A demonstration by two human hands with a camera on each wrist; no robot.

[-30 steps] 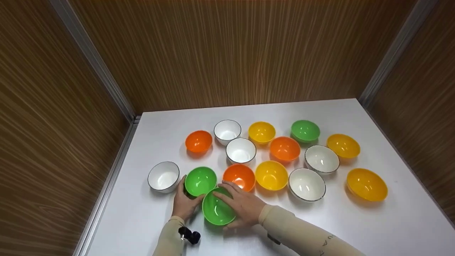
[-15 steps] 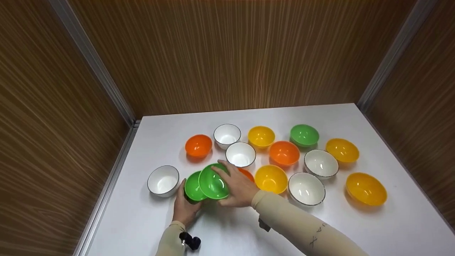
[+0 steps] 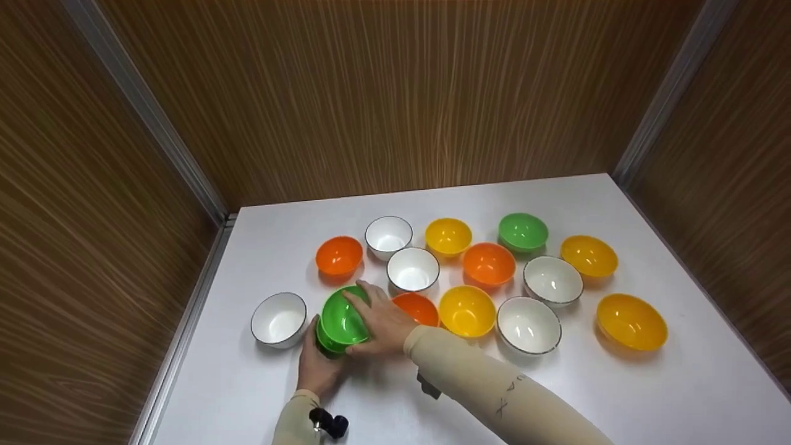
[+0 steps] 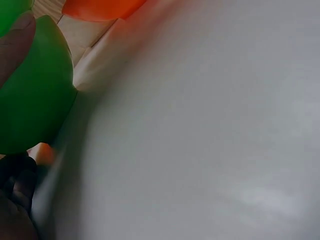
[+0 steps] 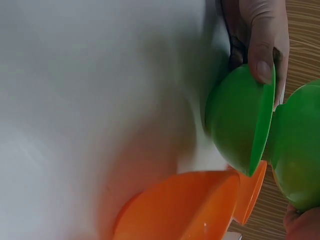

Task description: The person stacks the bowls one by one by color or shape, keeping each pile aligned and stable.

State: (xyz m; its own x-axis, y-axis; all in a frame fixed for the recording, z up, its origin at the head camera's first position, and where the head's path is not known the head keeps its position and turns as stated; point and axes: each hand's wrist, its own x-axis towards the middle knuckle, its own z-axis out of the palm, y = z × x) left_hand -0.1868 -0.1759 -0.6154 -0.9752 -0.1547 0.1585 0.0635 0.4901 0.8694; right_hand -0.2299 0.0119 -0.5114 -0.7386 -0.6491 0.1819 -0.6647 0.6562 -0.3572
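My left hand [image 3: 316, 368] grips a green bowl [image 5: 235, 112] at its side, thumb over the rim in the right wrist view. Directly over it, my right hand [image 3: 386, 318] holds a second green bowl [image 3: 343, 318] by the rim, slightly tilted. In the head view this upper bowl covers most of the lower one. A narrow gap shows between the two in the right wrist view. The left wrist view has the lower bowl's outer wall close above the white surface. An orange bowl [image 3: 417, 309] stands just right of my right hand, partly hidden by it.
A white bowl [image 3: 279, 320] stands left of my left hand. Behind are an orange bowl [image 3: 339, 256] and white bowls [image 3: 413, 269]. To the right spread yellow bowls [image 3: 468, 311], more white bowls [image 3: 529, 326] and another green bowl [image 3: 523, 232]. Wood-grain walls [image 3: 395, 93] enclose the white table [image 3: 247, 395].
My right hand has lifted its green bowl from the table and carried it left and away from me, over the other green bowl. My left hand has stayed at the lower bowl.
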